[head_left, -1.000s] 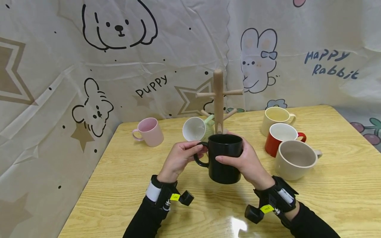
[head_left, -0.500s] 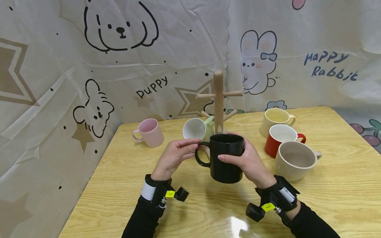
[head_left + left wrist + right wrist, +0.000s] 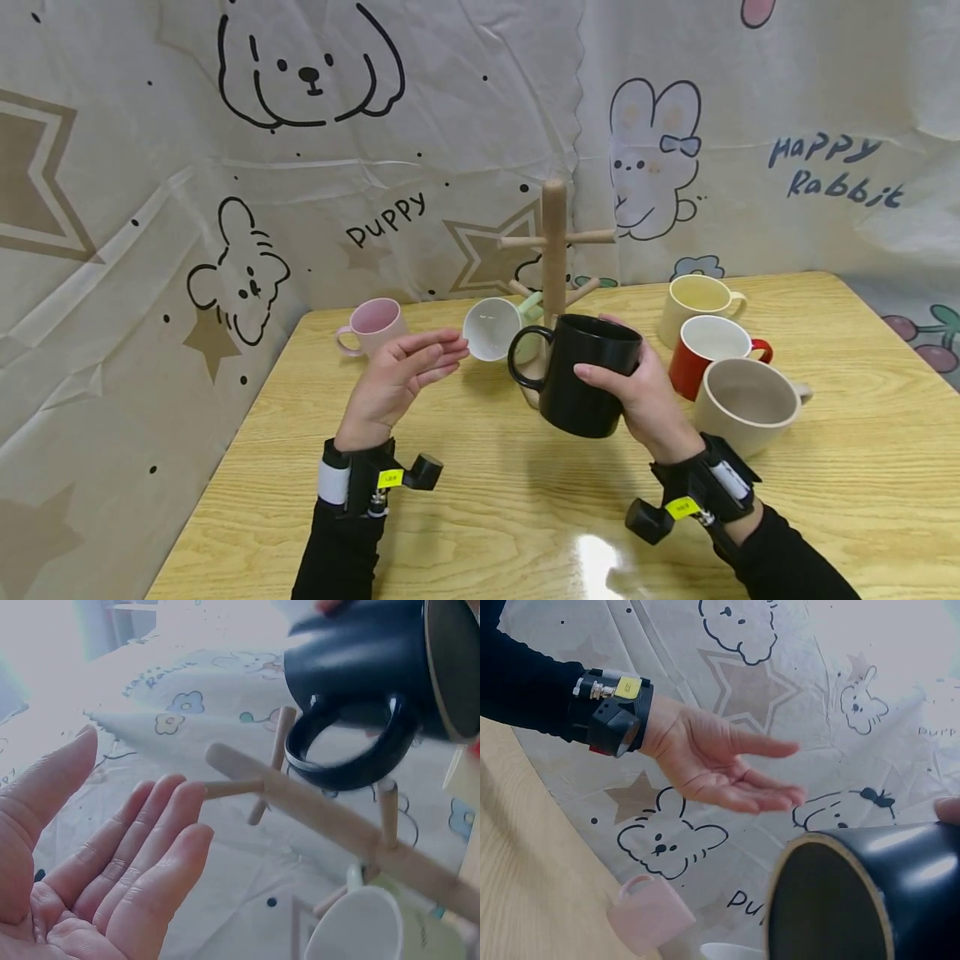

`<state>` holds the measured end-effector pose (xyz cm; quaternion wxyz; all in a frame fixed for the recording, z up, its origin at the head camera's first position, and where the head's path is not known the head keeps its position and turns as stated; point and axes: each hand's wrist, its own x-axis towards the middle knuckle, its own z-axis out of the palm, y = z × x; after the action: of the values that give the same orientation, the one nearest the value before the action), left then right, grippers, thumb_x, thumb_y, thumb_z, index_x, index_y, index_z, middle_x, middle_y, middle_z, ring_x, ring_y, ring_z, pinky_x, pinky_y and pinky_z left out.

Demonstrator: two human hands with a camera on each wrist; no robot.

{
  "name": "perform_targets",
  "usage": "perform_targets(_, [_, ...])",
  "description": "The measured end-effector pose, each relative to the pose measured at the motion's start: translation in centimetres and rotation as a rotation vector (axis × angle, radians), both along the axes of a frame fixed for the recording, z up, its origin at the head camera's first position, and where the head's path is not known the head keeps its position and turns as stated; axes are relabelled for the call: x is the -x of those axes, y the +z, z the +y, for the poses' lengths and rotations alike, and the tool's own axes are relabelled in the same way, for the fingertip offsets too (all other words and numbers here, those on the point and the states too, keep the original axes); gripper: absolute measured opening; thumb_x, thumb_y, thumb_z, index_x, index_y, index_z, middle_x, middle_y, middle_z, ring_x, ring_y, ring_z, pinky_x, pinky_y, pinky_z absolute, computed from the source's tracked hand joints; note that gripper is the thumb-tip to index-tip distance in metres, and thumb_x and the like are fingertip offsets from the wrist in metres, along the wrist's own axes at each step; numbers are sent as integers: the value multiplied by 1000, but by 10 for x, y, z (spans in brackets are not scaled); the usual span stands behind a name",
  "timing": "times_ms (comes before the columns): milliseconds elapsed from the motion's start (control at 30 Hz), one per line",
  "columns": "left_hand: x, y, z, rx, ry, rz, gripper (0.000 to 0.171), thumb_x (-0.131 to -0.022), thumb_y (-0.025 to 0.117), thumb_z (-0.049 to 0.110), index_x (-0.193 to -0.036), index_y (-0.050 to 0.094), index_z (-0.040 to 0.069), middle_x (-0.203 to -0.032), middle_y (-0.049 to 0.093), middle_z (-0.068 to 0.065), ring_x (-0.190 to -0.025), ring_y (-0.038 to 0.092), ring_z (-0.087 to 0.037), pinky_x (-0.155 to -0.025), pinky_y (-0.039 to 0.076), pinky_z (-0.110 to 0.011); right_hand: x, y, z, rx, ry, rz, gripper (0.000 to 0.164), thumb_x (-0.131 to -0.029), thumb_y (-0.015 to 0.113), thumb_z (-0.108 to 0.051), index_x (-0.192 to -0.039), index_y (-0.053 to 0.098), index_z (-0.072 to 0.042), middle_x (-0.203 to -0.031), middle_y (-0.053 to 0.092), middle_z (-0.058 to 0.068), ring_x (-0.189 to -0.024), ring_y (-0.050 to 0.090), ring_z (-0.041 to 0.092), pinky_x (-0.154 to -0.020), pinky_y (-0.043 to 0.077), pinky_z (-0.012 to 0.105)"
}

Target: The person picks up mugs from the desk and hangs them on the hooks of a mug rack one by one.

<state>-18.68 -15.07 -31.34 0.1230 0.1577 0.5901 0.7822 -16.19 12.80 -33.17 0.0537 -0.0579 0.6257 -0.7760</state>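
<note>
1. A person's right hand [image 3: 656,408] grips a glossy black mug [image 3: 573,396], a tilted cylinder with a looped handle, in front of a wooden mug rack [image 3: 554,242].
2. The left hand [image 3: 393,379] reaches out with straight fingers, near the black mug's handle but apart from it.
3. The rack, a smooth, round-topped post with slim pegs, rises from a wood-grained bench [image 3: 450,517]; the black mug conceals part of its lower section.
4. Beside the post, a pale green mug [image 3: 495,329] with a white interior lies tipped; whether its handle hangs on a peg is hard to tell.
5. At right cluster yellow [image 3: 693,308], red [image 3: 686,367] and wide beige [image 3: 742,408] mugs, each partly overlapping the next.
6. The left hand partly covers a pink mug [image 3: 371,321].
7. Creased, cartoon-printed cloth [image 3: 487,125] hangs behind; the right wrist view cuts off the black mug, and most right-hand fingers are hidden behind it.
</note>
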Motion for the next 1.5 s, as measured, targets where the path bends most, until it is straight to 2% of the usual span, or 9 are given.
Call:
perform_targets(267, [-3, -3, 3, -32, -66, 7, 18, -91, 55, 8, -96, 70, 16, -95, 71, 2, -91, 67, -11, -82, 53, -24, 10, -12, 0, 132, -72, 14, 69, -85, 58, -3, -141, 18, -9, -126, 42, 2, -113, 44, 20, -105, 30, 44])
perform_targets(567, [-1, -9, 10, -64, -137, 31, 20, -92, 53, 7, -98, 69, 17, -96, 70, 2, -92, 67, -12, -82, 53, -24, 16, -34, 9, 171, -126, 63, 58, -85, 56, 1, -132, 32, -21, -123, 46, -5, -111, 47, 14, -94, 43, 29])
perform_targets(700, [0, -8, 9, -69, -135, 36, 19, -92, 54, 7, -98, 69, 17, -96, 70, 2, -91, 67, -11, -82, 53, -24, 20, -42, 10, 199, -134, 102, 58, -83, 55, 3, -131, 35, -23, -122, 49, -6, -110, 49, 13, -92, 45, 27])
perform_targets(900, [0, -8, 8, -57, -135, 35, 19, -92, 54, 7, -97, 69, 17, -95, 70, 2, -92, 66, -11, -83, 53, -24, 24, -54, 5, 260, -141, 138, 61, -79, 58, 8, -130, 37, -18, -116, 54, -7, -106, 52, 11, -92, 44, 27])
perform_targets(1233, [-1, -6, 7, -61, -137, 36, 14, -90, 59, 12, -98, 70, 16, -96, 70, 3, -93, 66, -10, -83, 53, -25, 27, -66, -1, 274, -160, 82, 64, -81, 55, 6, -137, 29, -13, -118, 51, -7, -108, 50, 13, -95, 42, 28])
perform_targets(1500, [-2, -6, 6, -42, -130, 29, 15, -91, 57, 11, -97, 69, 16, -96, 70, 3, -94, 66, -11, -83, 53, -25, 28, -67, -3, 292, -160, 58, 60, -83, 54, 6, -133, 33, -20, -121, 49, -6, -111, 47, 14, -95, 42, 27])
